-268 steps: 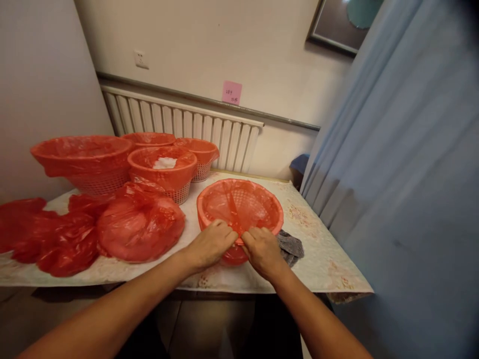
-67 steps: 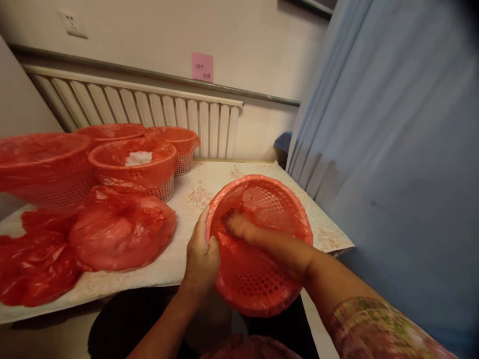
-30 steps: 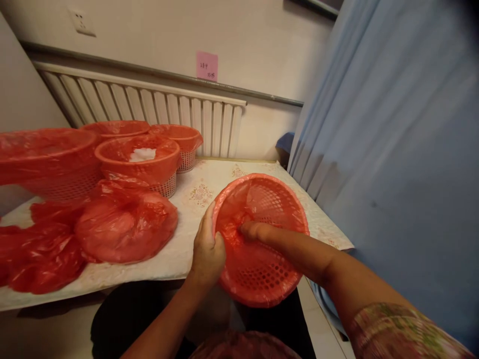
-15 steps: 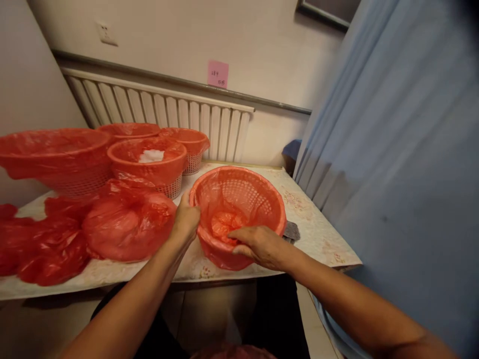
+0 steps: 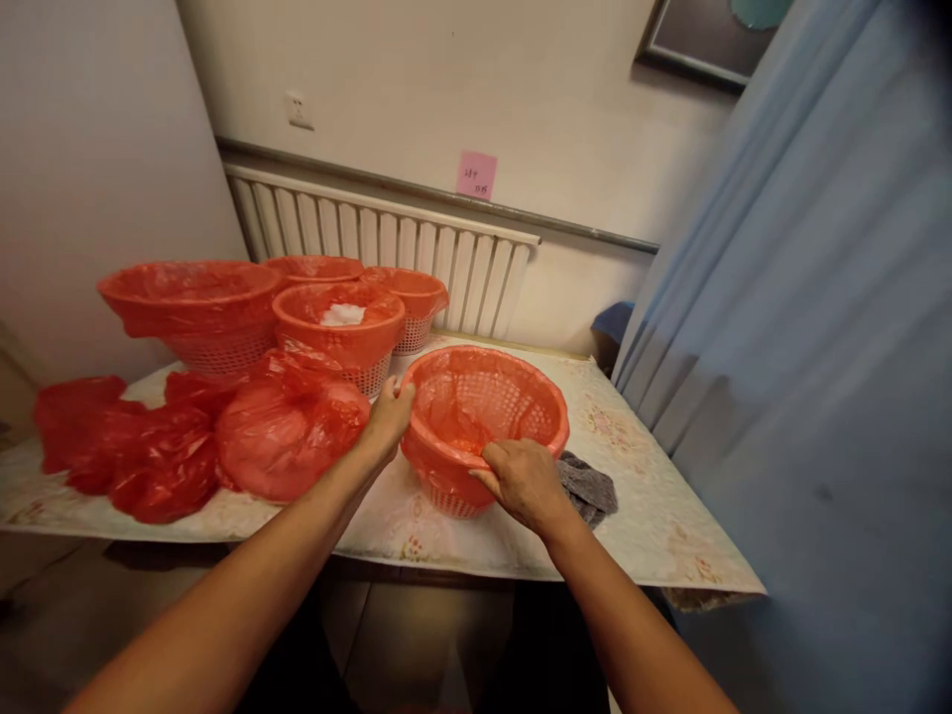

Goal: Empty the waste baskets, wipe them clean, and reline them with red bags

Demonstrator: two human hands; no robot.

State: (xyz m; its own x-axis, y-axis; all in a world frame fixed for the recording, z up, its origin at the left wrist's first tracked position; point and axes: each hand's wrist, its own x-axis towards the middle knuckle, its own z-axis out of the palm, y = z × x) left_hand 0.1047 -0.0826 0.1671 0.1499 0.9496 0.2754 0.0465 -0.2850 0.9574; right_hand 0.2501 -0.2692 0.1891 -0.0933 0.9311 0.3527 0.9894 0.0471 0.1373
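A round plastic mesh basket, lined with a thin red plastic bag, stands on the table in front of me. The bag is folded over the rim and lies crumpled at the bottom. With my left hand I grip the left side of the rim. My right hand is closed over the near rim, its fingers inside and its thumb outside. Just right of the basket lies a grey cloth, partly hidden behind it and my hand.
Several bag-lined baskets stand at the table's back left, one with white material inside. Loose red plastic bags lie at the left. Behind are a radiator and wall; a blue curtain hangs along the right. The table has a patterned cover.
My right hand has moved from inside the basket onto its near rim. The basket now sits more upright, its mesh base showing. My view has shifted left.
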